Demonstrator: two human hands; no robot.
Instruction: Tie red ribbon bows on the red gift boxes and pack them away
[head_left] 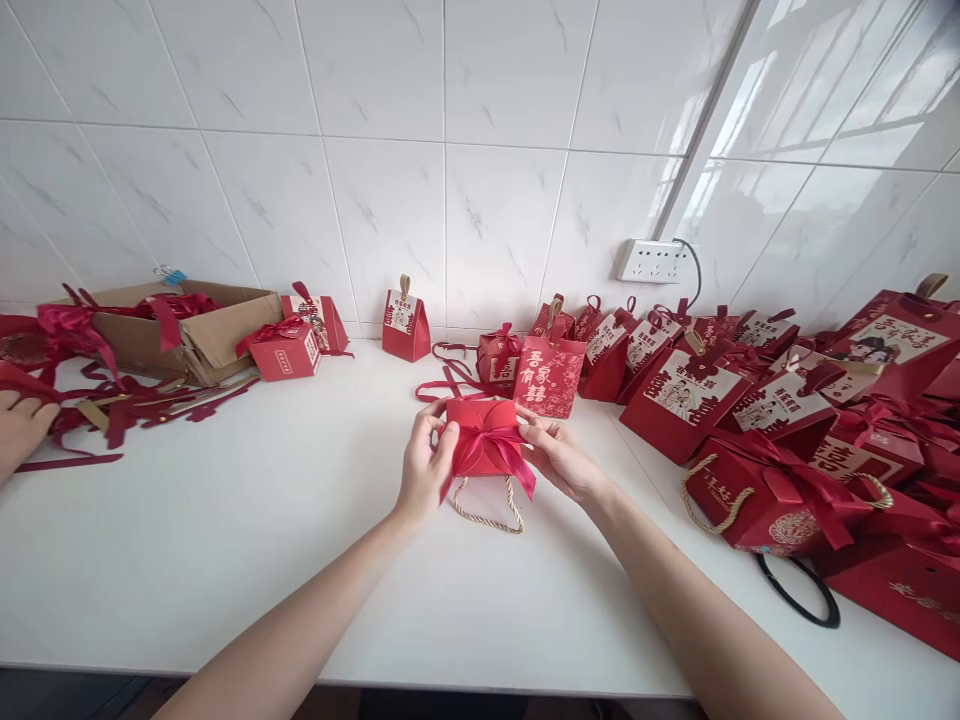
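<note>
A small red gift box with a red ribbon bow on its face is held near the middle of the white table. My left hand grips the box's left side, with the thumb on the front by the bow. On the right side, my right hand has its fingers closed at the box's edge and the ribbon. A twisted gold cord handle hangs in a loop below the box, over the table top.
Many red gift boxes crowd the right side. An open cardboard box and loose ribbons lie left, beside another person's hand. A black ring lies at the right. Behind are a tiled wall and power strip.
</note>
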